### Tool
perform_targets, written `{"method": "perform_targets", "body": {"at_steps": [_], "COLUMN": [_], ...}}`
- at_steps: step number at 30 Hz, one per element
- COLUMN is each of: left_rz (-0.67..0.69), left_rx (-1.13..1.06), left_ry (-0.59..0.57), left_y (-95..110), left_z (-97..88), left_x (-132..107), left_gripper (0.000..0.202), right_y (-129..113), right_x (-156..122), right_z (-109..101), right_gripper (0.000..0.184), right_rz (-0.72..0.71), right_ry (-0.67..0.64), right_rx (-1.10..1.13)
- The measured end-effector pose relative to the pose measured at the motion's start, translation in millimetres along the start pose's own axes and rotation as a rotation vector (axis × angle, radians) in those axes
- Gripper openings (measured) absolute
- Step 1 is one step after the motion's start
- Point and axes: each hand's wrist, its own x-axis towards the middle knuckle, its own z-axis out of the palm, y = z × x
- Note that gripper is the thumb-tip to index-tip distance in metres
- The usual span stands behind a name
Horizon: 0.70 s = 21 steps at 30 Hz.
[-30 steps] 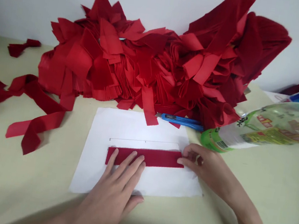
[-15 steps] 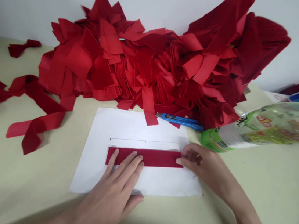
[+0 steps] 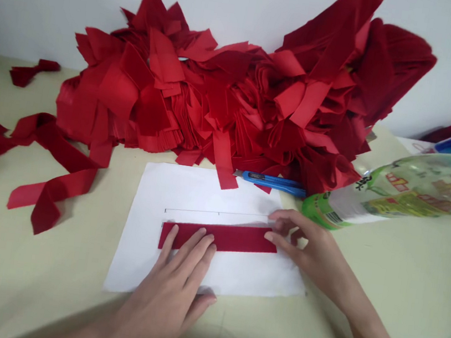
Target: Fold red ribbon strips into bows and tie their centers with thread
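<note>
A flat strip of dark red ribbon (image 3: 241, 239) lies across a white paper sheet (image 3: 131, 268). My left hand (image 3: 175, 290) rests on the strip's left half, fingers stretched out and pressing it flat, the thumb off to the side on the paper. At the strip's right end is my right hand (image 3: 307, 245), its thumb tip on the upper corner and its forefinger reaching above the edge, apart from the thumb. The other right fingers are curled and partly hidden. A thin ruled line with tick marks runs on the paper just above the strip.
A large heap of red ribbon pieces (image 3: 219, 95) stands along the wall. A blue box cutter (image 3: 274, 183) lies before it, blade tip pointing left. To the right lies a clear plastic bottle (image 3: 415, 190) with green labelling. Loose red ribbons (image 3: 67, 191) trail at left.
My right hand's forefinger has moved left and up, opening away from the thumb and over the ruled line's right end. The left hand and ribbon strip stay put.
</note>
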Motion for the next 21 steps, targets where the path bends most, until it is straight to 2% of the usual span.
{"method": "perform_targets", "body": {"at_steps": [8, 21], "left_rz": [-0.004, -0.054], "left_rx": [0.001, -0.057], "left_ry": [0.002, 0.028], "left_y": [0.6, 1.4], "left_z": [-0.1, 0.9], "left_x": [0.4, -0.8], "left_gripper": [0.052, 0.049], "right_y": [3.9, 4.8], "right_x": [3.2, 3.4], "right_z": [1.2, 0.0], "right_gripper": [0.013, 0.012], "right_rz": [0.031, -0.013], "right_ry": [-0.038, -0.066], "right_rx": [-0.049, -0.073]}}
